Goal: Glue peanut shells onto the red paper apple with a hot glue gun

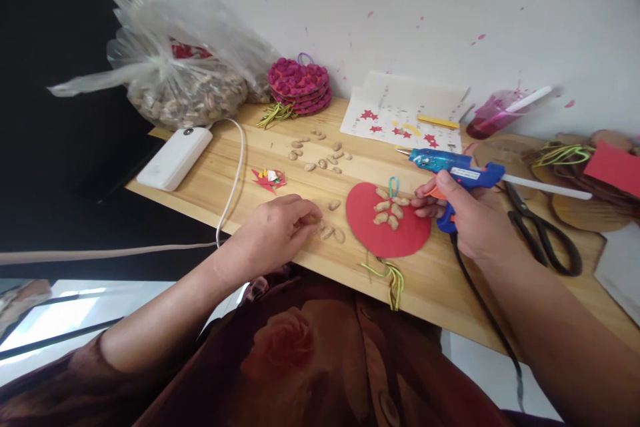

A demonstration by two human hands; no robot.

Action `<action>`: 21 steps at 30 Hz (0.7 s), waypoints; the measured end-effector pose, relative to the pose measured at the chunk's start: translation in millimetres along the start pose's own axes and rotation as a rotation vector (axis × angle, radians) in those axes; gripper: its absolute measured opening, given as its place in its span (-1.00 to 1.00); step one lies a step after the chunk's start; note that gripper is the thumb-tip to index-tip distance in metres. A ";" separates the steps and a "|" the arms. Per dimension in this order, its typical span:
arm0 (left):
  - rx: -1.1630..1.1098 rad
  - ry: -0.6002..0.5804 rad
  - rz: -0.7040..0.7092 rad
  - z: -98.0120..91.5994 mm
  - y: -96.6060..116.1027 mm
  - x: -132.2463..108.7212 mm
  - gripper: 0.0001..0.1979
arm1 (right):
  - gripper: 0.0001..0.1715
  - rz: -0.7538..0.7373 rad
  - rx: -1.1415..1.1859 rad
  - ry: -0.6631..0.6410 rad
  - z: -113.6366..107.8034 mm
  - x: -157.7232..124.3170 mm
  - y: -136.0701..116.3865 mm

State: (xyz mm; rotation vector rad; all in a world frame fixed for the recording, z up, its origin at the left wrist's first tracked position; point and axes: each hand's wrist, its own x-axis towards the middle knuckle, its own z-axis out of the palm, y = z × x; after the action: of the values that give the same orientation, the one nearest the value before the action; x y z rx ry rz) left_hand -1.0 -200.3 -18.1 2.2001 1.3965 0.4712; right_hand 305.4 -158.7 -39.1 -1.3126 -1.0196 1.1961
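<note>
A blue hot glue gun (pixel 443 163) is in my right hand (pixel 473 213), which is closed around its handle; the nozzle points left and a white glue stick sticks out of the back. Just left of that hand lies a red paper cutout (pixel 360 220) with several peanuts (pixel 395 211) on it, a teal loop (pixel 394 187) at its top and a yellow-green tassel (pixel 395 283) at its bottom. My left hand (pixel 280 230) is closed at the table's front, its fingertips pinched on what looks like a peanut, beside a few loose peanuts (pixel 327 232).
More peanuts (pixel 323 161) are scattered mid-table. At the left are a white power bank (pixel 175 159) with a cable and a plastic bag of peanuts (pixel 190 90). Purple-red decorations (pixel 300 83), paper sheets (pixel 370 103), a cup of red liquid (pixel 493 117) and scissors (pixel 543 227) lie around.
</note>
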 end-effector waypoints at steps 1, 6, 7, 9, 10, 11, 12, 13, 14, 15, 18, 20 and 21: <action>0.003 0.000 -0.024 -0.5 0.6 -0.2 -0.83 | -0.49 -0.001 -0.002 0.006 0.3 -0.2 -0.4; 0.068 0.010 -0.111 -1.4 6.3 1.1 -0.94 | -0.49 -0.013 -0.001 0.004 0.5 -0.3 0.1; 0.087 0.010 -0.111 -1.0 7.4 1.8 -0.92 | -0.50 -0.016 -0.002 0.003 0.2 -0.1 0.4; 0.118 0.007 -0.105 0.4 8.7 3.0 -0.89 | -0.50 -0.021 0.001 0.001 -0.4 0.3 0.8; 0.128 0.005 -0.102 1.0 9.1 3.5 -0.88 | -0.51 -0.022 0.003 0.000 -0.6 0.5 1.1; 0.137 0.004 -0.101 1.5 9.3 3.7 -0.88 | -0.51 -0.022 0.005 0.000 -0.8 0.7 1.3; 0.147 0.002 -0.101 1.8 9.4 3.7 -0.89 | -0.52 -0.020 0.006 -0.002 -0.8 0.9 1.5; 0.156 0.002 -0.102 1.8 9.5 3.4 -0.90 | -0.53 -0.019 0.005 -0.004 -0.8 1.0 1.7; 0.164 0.003 -0.101 1.5 9.6 2.9 -0.91 | -0.53 -0.018 0.002 -0.006 -0.6 1.0 1.7; 0.171 0.005 -0.101 0.9 9.7 2.3 -0.92 | -0.53 -0.019 0.000 -0.006 -0.4 0.9 1.5; 0.174 0.010 -0.106 -0.7 9.8 0.4 -0.92 | -0.53 -0.020 0.003 -0.011 0.8 -0.7 -0.9; 0.176 0.011 -0.108 -0.8 9.2 -0.4 -0.90 | -0.54 -0.011 0.009 -0.020 1.6 -2.4 -3.5; 0.180 0.016 -0.103 -0.5 8.7 -0.5 -0.89 | -0.54 -0.008 0.011 -0.024 1.9 -3.3 -4.7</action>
State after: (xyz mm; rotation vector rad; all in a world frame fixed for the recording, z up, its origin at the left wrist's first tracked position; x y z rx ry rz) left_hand 4.9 -203.7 -12.8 2.2533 1.6079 0.3387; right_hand 303.3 -161.2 -34.0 -1.2877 -1.0335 1.2125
